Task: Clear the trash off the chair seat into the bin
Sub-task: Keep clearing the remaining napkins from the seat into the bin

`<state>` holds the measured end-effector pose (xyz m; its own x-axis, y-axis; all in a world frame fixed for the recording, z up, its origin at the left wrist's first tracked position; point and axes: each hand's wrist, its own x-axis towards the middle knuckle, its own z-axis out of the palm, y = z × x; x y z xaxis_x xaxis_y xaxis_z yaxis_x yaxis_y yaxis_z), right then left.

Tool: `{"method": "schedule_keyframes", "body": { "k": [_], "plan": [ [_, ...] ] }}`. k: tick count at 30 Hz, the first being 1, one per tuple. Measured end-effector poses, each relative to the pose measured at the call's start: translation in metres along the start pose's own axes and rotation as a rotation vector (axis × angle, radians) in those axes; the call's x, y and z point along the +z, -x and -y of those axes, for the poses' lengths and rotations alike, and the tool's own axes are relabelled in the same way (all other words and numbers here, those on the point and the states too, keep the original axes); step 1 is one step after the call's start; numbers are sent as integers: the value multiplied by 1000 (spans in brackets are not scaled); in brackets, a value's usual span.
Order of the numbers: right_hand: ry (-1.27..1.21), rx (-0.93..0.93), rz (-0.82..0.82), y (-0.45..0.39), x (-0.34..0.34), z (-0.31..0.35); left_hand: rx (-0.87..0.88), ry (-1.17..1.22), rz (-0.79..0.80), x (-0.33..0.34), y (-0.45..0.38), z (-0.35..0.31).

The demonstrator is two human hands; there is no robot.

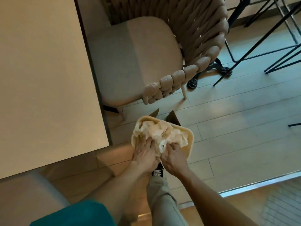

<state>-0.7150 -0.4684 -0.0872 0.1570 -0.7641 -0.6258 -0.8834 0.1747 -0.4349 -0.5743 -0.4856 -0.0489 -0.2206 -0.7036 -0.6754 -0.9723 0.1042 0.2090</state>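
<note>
Both hands are down in the bin (189, 141), a cream, rounded-rectangle container standing on the wooden floor (236, 128) just below the middle of the frame. The crumpled paper trash (162, 132) fills the bin's mouth, and it lies directly under and just beyond the fingers of both hands.

The left hand (144, 154) sits at the bin's near-left edge with its fingers spread and pressed flat on the paper. The right hand (174, 158) is beside it, nearly touching it, fingers curled and bunched into a fold of the paper at the bin's near side; whether it truly grips that fold or only pushes on it I cannot tell.

Behind the bin, two dark cardboard flaps (173, 117) stick up. Further toward the top centre stands the woven chair (203, 62), its pale seat cushion (146, 59) bare, well apart from the bin. A light table top (40, 79) fills the left of the frame. Beneath the hands a black shoe (157, 172) and a grey trouser leg (161, 198) show. Thin black metal legs (254, 46) cross the upper right.
</note>
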Motion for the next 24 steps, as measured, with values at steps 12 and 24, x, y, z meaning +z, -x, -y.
{"method": "schedule_keyframes", "body": {
  "k": [12,24],
  "plan": [
    [4,127,-184,34,-18,23,20,42,-75,-7,35,11],
    [154,-13,-217,133,31,131,-127,254,-225,19,189,89]
  ]
}}
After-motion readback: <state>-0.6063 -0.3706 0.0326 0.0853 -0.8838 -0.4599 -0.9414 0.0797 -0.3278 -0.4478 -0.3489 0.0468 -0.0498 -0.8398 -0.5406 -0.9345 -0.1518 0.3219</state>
